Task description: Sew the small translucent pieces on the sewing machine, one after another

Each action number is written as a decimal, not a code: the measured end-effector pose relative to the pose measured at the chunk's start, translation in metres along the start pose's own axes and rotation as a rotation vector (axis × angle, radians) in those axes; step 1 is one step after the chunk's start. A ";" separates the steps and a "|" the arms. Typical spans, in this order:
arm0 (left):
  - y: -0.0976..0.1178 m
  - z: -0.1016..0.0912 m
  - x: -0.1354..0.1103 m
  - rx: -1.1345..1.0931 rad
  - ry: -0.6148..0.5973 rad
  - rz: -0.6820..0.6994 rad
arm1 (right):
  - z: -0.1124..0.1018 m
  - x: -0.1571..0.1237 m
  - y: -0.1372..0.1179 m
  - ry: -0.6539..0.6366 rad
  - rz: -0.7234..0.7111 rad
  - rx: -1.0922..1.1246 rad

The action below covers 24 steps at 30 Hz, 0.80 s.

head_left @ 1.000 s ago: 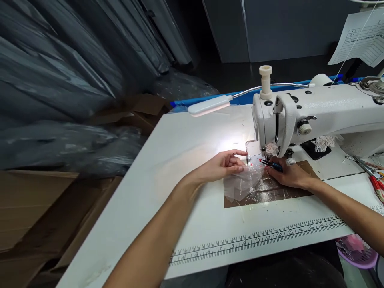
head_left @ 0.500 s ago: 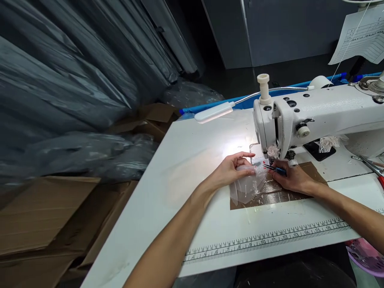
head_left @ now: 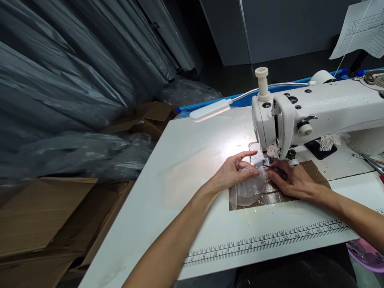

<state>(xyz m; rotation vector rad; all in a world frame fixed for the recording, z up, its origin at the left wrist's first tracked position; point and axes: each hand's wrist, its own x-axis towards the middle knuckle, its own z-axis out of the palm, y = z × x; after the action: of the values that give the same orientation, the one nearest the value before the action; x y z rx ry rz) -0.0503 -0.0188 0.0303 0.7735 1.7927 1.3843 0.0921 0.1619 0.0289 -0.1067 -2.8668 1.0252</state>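
Observation:
My left hand (head_left: 232,173) pinches a sheer white piece of fabric (head_left: 246,191) between thumb and fingers, with the index finger stretched out above. The fabric hangs over a brown taped sheet (head_left: 273,199) in front of the needle area. My right hand (head_left: 294,181) is closed around small thread snips (head_left: 279,172), whose thin dark tips point left at the fabric's edge. Right above the snips is the head of a white sewing machine (head_left: 327,110). A pale ruffled scrap (head_left: 272,151) sits by its presser foot, which is partly hidden. Small red specks show near the fingertips.
A lamp (head_left: 210,111) on a bendy neck lights the white table (head_left: 180,176). Printed ruler marks (head_left: 264,246) run along its front edge. Scissors (head_left: 372,162) and white lace (head_left: 330,142) lie right. Cardboard boxes (head_left: 45,216) and plastic-covered goods (head_left: 75,152) stand left.
The snips have turned in my right hand, so less of the blue handle shows, and their tips are slightly further left. My left hand keeps its pinch on the fabric. The view has shifted slightly.

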 end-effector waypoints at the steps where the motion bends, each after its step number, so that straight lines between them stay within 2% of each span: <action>1: 0.001 0.002 -0.001 -0.011 -0.007 -0.005 | 0.001 -0.001 -0.001 0.004 -0.010 -0.053; 9: -0.005 0.014 -0.001 -0.105 -0.003 -0.009 | 0.015 -0.003 0.002 0.025 -0.160 -0.345; 13: -0.010 0.016 0.002 -0.141 0.007 0.007 | 0.017 -0.002 0.000 0.000 -0.158 -0.408; 19: -0.007 0.021 0.000 -0.110 0.013 -0.009 | 0.017 0.000 -0.011 -0.056 -0.063 -0.485; 24: -0.008 0.021 0.000 -0.094 0.021 0.009 | 0.019 -0.001 -0.007 -0.008 -0.117 -0.431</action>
<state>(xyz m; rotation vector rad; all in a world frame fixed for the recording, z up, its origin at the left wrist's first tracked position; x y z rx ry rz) -0.0325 -0.0093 0.0197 0.7206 1.7291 1.4759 0.0908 0.1442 0.0190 0.0352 -3.0080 0.3776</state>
